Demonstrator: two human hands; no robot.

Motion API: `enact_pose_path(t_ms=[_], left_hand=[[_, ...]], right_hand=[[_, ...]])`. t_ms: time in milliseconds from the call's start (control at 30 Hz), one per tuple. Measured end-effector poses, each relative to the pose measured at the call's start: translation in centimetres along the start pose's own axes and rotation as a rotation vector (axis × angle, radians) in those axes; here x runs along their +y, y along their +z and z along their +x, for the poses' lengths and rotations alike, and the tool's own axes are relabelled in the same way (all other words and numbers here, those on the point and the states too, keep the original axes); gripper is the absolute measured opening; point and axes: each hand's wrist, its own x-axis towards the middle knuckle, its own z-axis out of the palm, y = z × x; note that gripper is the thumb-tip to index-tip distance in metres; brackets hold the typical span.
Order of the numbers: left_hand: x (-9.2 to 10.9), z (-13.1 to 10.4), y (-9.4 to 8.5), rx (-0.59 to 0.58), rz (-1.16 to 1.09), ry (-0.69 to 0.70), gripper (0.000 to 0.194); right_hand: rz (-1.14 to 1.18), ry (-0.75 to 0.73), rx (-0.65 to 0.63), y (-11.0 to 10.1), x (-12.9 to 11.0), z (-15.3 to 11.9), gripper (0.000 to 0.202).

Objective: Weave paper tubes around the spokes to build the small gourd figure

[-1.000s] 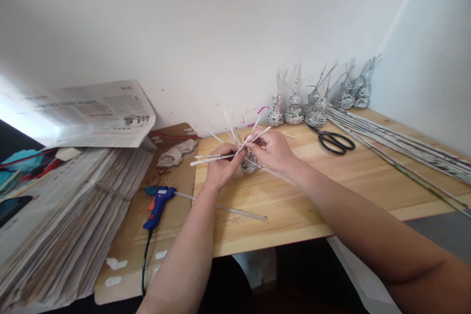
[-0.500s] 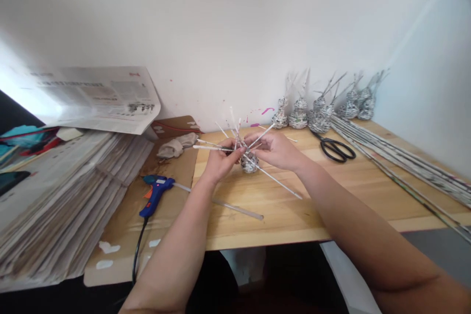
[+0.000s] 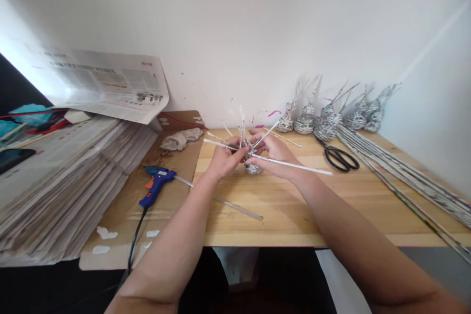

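Note:
A small piece woven from rolled newspaper tubes (image 3: 253, 169) stands on the wooden table between my hands, its loose tubes fanning out upward and sideways. My left hand (image 3: 227, 159) is closed around its left side, thumb pressed at the crossing of the tubes. On the other side my right hand (image 3: 271, 153) pinches the weaving near that crossing, with its fingers partly hidden behind the tubes. One long paper tube (image 3: 294, 163) runs out to the right across my right hand and wrist.
At left are a newspaper stack (image 3: 84, 176), a cardboard sheet (image 3: 121, 235), a blue glue gun (image 3: 157, 186) with a glue stick (image 3: 239, 209), and a crumpled cloth (image 3: 182, 139). At right lie black scissors (image 3: 341, 158), long paper tubes (image 3: 401, 171) and several woven pieces (image 3: 304, 120) along the wall.
The long paper tube has swung from pointing down toward the table's front to pointing right, over my right wrist. The view has shifted slightly. Both hands stay on the woven piece.

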Motion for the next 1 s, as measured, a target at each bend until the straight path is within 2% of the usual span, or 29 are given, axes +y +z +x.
enact_pose_path(t_ms=[100, 200, 333, 500, 700, 1000], left_hand=[[0.2, -0.1, 0.2, -0.017, -0.016, -0.003, 0.022], [0.6, -0.2, 0.2, -0.030, -0.027, -0.012, 0.027], [0.8, -0.2, 0.2, -0.054, -0.017, 0.014, 0.027], [0.4, -0.1, 0.2, -0.054, -0.050, -0.002, 0.027], [0.8, -0.1, 0.3, -0.047, -0.027, -0.024, 0.031], [0.7, 0.0, 0.7, -0.013, -0.018, -0.039, 0.029]], right_hand=[[0.107, 0.069, 0.034, 0.1, 0.8, 0.2, 0.041], [0.284, 0.128, -0.014, 0.1, 1.5, 0.4, 0.032], [0.339, 0.118, -0.027, 0.3, 1.7, 0.6, 0.025], [0.364, 0.169, -0.030, 0.2, 1.2, 0.6, 0.030], [0.405, 0.258, 0.083, 0.2, 1.2, 0.7, 0.037], [0.585, 0.274, 0.063, -0.2, 0.7, 0.6, 0.037]])
